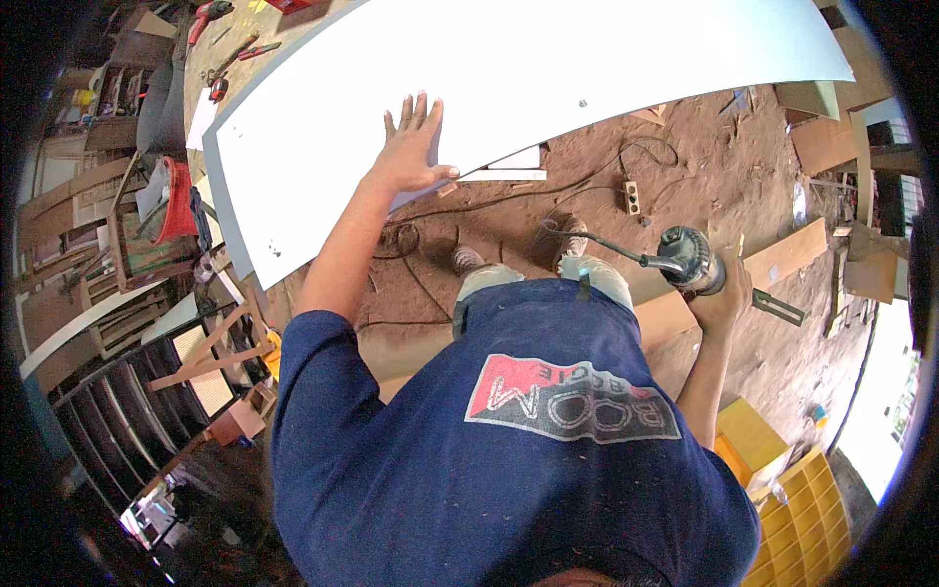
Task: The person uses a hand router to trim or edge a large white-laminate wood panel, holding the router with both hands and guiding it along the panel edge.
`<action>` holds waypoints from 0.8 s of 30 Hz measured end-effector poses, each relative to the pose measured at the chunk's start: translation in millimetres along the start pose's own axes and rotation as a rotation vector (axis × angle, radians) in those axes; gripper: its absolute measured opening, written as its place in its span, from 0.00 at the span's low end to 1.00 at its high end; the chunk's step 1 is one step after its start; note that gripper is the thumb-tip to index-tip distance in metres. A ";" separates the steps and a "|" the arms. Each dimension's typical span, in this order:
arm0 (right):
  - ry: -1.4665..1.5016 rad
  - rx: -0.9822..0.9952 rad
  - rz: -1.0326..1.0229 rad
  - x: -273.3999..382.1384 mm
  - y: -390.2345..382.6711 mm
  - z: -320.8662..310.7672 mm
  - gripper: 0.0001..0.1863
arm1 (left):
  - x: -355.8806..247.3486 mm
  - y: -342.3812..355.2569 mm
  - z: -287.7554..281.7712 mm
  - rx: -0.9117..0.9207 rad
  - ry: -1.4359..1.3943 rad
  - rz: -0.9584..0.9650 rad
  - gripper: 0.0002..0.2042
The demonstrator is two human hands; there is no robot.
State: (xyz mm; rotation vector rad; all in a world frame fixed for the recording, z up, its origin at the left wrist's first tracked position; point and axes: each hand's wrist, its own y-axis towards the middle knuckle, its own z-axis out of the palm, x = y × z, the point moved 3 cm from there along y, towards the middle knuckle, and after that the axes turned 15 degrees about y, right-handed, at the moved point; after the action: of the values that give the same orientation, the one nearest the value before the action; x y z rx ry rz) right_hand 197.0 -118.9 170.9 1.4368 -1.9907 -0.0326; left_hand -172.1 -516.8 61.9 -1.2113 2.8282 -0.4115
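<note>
My left hand (411,152) lies with its fingers spread on a large white board (606,49), close to the near edge, thumb at that edge. My right hand (720,298) grips a dark corded power tool (693,256) beside my right hip, off the board. A flat metal piece (779,309) sticks out rightward from the tool, and its cord runs left toward my feet.
Cables (421,245) and a power strip (632,198) lie on the dirt floor (587,157) by my feet. Wooden boards (782,254) and a yellow slatted piece (807,499) are at right. A red bucket (176,205), hand tools (215,88) and timber (205,362) are at left.
</note>
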 end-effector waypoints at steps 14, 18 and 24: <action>-0.063 -0.018 0.116 73.2 -26.5 39.1 0.34 | -17.0 22.3 -1.6 -0.112 -0.055 0.063 0.64; -0.077 0.000 0.158 93.7 -37.3 40.5 0.35 | -51.5 34.7 -6.0 -0.246 -0.075 0.103 0.58; -0.063 -0.013 0.226 127.5 -49.1 37.0 0.34 | -31.9 32.0 5.4 -0.237 -0.158 0.138 0.56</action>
State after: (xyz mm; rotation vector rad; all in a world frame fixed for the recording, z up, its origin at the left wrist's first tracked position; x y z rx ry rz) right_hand 197.3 -259.6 186.9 1.2082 -2.1890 0.0092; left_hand -171.8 -474.1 46.3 -1.0196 2.8590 0.0259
